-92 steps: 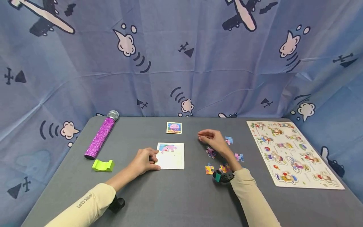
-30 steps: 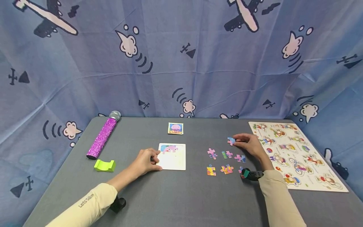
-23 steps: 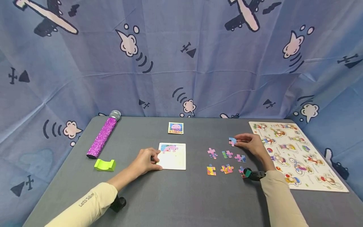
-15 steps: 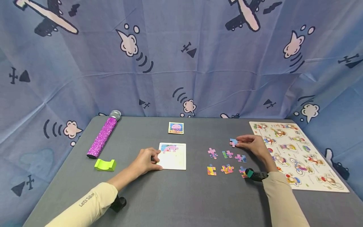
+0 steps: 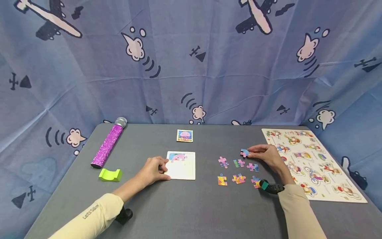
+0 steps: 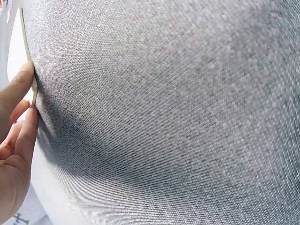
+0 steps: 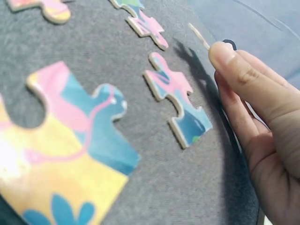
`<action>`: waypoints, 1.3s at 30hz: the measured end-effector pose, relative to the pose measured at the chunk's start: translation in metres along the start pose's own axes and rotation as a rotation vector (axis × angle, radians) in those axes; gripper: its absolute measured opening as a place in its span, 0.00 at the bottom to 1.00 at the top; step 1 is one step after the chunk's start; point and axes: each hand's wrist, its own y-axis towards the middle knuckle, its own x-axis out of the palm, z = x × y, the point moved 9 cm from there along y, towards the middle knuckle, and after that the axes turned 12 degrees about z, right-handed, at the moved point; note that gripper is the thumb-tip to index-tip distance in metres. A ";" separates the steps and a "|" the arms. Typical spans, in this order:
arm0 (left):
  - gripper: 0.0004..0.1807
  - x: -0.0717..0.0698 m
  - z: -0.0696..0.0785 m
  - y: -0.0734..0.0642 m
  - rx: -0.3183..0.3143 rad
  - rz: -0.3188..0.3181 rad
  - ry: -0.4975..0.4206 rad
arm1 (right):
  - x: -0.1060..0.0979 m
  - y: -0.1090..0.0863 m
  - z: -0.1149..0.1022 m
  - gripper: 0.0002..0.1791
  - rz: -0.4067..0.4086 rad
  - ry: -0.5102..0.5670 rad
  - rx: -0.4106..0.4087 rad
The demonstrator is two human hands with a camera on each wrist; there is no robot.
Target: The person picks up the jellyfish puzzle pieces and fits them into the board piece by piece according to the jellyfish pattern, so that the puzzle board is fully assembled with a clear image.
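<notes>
Pinching puzzle piece (image 5: 244, 152) at fingertips of right hand (image 5: 268, 157); left hand (image 5: 151, 170) grips board (image 5: 182, 170) by edge.

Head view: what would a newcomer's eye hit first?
Probably the glittery purple microphone at the left of the gray table, with the airplane-print curtain filling the background. Next, likely the right hand pinching a blue-and-pink puzzle piece just beyond the loose pieces. Then the left hand gripping the left edge of the white puzzle board mid-table.
</notes>
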 end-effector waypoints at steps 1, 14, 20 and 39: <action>0.13 0.000 0.000 0.000 0.002 -0.001 -0.004 | 0.001 -0.001 0.001 0.21 -0.002 -0.005 0.004; 0.12 0.000 0.001 -0.001 0.039 0.007 0.003 | 0.005 -0.002 -0.002 0.22 -0.005 0.024 0.009; 0.13 -0.001 0.002 -0.001 0.036 0.011 0.007 | 0.009 -0.002 -0.012 0.21 -0.006 0.059 -0.012; 0.13 0.001 0.002 0.000 0.016 -0.004 -0.015 | 0.031 -0.005 -0.032 0.18 -0.072 0.197 -0.004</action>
